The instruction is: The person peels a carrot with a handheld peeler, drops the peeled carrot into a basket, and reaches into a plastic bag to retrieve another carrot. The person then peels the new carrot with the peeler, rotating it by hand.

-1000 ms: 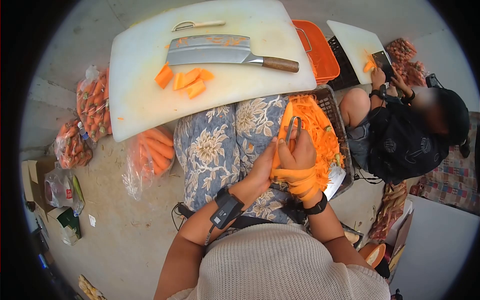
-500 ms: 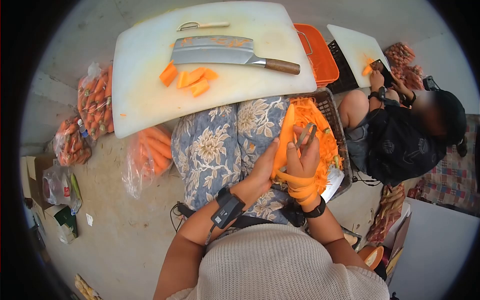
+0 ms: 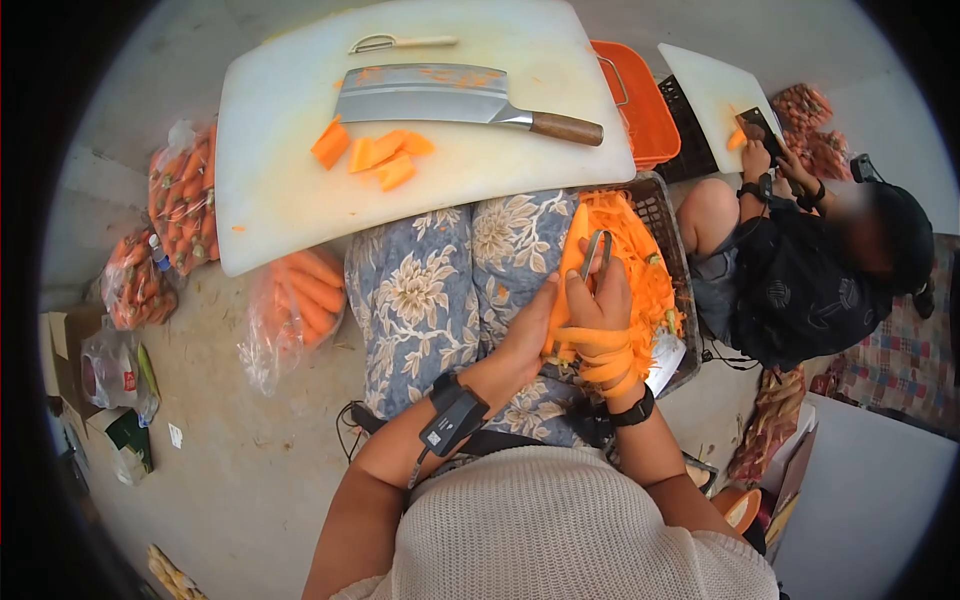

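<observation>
My left hand (image 3: 532, 332) is closed around the lower end of a large carrot (image 3: 574, 248), which stands lengthwise over the basket. A metal peeler (image 3: 598, 248) sits in the grip of my right hand (image 3: 604, 300), close against the carrot's right side. Orange carrot peels (image 3: 606, 355) drape over the back of that hand and its wrist. Beneath both hands, a heap of peelings (image 3: 645, 270) fills a dark plastic basket (image 3: 686, 290). Part of the carrot's lower end is hidden by my fingers.
Ahead lies a white cutting board (image 3: 290, 130) with a cleaver (image 3: 430, 95), a second peeler (image 3: 405, 43) and carrot pieces (image 3: 375, 152). Bagged carrots (image 3: 185, 195) stand left. An orange bin (image 3: 640, 100) is beyond the basket. A co-worker (image 3: 800, 270) cuts at another board (image 3: 705, 90) on the right.
My right hand and the peeler have shifted slightly left and up along the carrot. The peels on my wrist hang a little differently. My left hand stays on the carrot.
</observation>
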The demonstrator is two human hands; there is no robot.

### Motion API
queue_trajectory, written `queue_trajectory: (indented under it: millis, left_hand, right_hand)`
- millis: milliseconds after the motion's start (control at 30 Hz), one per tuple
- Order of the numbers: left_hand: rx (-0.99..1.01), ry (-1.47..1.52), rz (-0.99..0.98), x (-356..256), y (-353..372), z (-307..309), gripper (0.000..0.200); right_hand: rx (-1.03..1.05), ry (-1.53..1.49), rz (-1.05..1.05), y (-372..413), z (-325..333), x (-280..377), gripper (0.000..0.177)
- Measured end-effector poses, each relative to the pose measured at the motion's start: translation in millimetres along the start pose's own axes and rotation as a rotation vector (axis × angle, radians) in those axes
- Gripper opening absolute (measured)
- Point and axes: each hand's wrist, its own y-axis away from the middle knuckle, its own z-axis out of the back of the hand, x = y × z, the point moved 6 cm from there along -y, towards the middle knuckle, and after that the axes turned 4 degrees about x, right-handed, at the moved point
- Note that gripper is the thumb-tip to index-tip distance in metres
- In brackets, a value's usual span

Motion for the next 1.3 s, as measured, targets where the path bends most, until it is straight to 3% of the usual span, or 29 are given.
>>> queue_trajectory:
  millis: [233,533,633,700,733,800,933,1000,1167,1233,1300]
  left_hand:
    - [-0.036,-0.013,-0.023,-2,1,0,0.049]
    - [-0.022,-0.044,-0.012,0,-1,2,0.047]
    - [-0.051,-0.067,-0.062,8,-8,12,0.049]
    - [-0.052,-0.158,0.023,15,1,17,0.049]
    - [-0.057,-0.250,0.106,19,4,20,0.050]
    - [-0.091,-0.204,0.069,14,6,16,0.052]
    - [-0.126,-0.123,0.137,10,4,20,0.052]
    - [-0.120,-0.104,0.152,10,3,24,0.052]
    - [-0.071,-0.092,0.137,15,0,21,0.051]
    - [-0.065,-0.071,0.108,16,0,18,0.049]
    - [-0.062,-0.045,0.068,15,0,13,0.048]
  right_hand:
    - [0.018,0.041,-0.076,-3,-1,-7,0.022]
    - [-0.075,0.017,0.044,-4,4,-3,0.017]
    - [-0.059,-0.055,-0.106,-13,7,-14,0.017]
    - [-0.305,-0.275,-0.218,-36,28,-50,0.019]
    - [-0.306,-0.281,-0.216,-48,32,-65,0.019]
    - [-0.241,0.215,-0.028,-65,37,-83,0.022]
    - [-0.267,0.183,-0.150,-66,36,-151,0.023]
    - [-0.175,-0.340,-0.415,-55,33,-194,0.022]
    - [-0.263,-0.549,-0.403,-6,36,-68,0.022]
    - [-0.167,-0.598,-0.191,6,29,-29,0.025]
    - [-0.111,-0.607,-0.165,20,20,-8,0.027]
